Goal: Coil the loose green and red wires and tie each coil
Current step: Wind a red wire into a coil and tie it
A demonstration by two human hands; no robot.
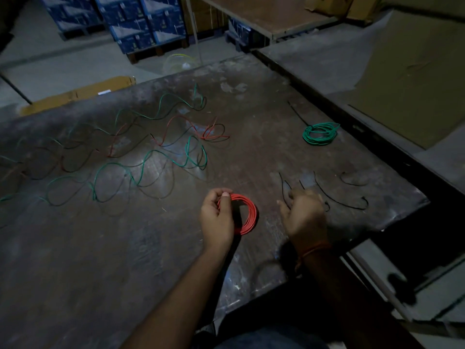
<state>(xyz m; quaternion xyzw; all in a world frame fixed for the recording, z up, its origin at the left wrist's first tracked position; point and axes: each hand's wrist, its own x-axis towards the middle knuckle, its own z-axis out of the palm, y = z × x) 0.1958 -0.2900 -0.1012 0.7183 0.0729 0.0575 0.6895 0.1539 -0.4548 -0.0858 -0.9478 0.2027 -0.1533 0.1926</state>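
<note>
My left hand [217, 217] grips a red wire coil [249, 212] just above the dark table, fingers curled round its left side. My right hand [303, 212] is to its right, fingers curled down over thin black ties [334, 197] lying on the table; it seems to pinch one tie [283, 187], though blur hides the contact. A tied green coil [319, 133] lies at the far right with a black tie tail sticking out. Loose green wires [151, 159] and a loose red wire [191, 129] sprawl in wavy loops across the left and middle.
The dark worn table [125, 248] ends at a right edge beside a lower bench [377, 84]. Blue stacked boxes [141, 21] and flat cardboard [75, 94] sit on the floor beyond the far edge.
</note>
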